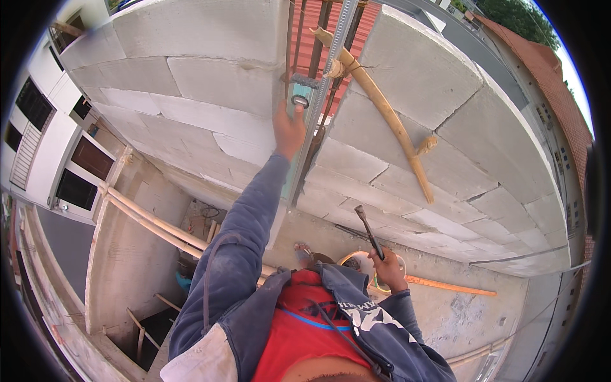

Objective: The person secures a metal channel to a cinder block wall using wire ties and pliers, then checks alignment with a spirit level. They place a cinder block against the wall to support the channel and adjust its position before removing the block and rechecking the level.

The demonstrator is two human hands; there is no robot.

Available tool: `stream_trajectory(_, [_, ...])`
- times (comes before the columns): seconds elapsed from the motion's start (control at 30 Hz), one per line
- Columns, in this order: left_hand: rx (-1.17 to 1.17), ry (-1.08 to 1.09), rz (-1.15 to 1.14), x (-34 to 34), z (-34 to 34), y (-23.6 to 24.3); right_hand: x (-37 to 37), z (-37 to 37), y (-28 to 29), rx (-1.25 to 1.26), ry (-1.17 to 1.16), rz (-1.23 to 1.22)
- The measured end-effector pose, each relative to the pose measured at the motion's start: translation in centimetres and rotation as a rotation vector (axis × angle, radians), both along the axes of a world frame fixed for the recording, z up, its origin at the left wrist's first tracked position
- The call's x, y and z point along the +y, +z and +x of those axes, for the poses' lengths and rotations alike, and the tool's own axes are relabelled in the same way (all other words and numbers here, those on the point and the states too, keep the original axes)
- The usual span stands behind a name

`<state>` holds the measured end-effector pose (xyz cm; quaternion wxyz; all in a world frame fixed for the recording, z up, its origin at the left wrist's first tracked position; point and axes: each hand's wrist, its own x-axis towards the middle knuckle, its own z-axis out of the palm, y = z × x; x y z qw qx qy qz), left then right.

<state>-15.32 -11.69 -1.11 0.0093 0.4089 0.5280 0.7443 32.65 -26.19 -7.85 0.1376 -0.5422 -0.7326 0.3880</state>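
Observation:
My left hand reaches up into the gap between two block walls. Its fingers are closed on a long teal bar with a dark oval window, which looks like a spirit level. The level stands upright beside a perforated metal strip. Lower down on the right, my right hand grips a black-handled tool with a narrow metal end pointing up. Whether that tool is a hammer or a bar, I cannot tell. Below this hand is a round bucket, partly hidden.
Grey block walls rise on both sides. A crooked wooden stick crosses the right wall; rusty bars stand in the gap. On the floor lies an orange pole. At left, wooden poles span beside a dark opening.

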Motion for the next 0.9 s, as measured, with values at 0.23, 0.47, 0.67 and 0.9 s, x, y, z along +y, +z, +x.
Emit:
stream_trajectory(0.23, [-0.074,0.187,-0.026,-0.6,-0.6,-0.3,-0.2,-7.4,0.3,0.581,-0.169,0.17])
stream_trajectory(0.47, [-0.296,0.063,0.085,-10.2,-8.8,-1.0,7.8,-18.5,4.9,0.988,-0.102,-0.027])
stream_trajectory(0.67, [-0.403,-0.421,0.329,-25.0,-8.6,1.9,14.5,-30.7,0.5,1.039,0.07,0.372])
stream_trajectory(0.9, [-0.369,-0.055,0.168,-41.0,-3.6,1.3,15.9,-35.4,-1.2,0.932,0.096,0.22])
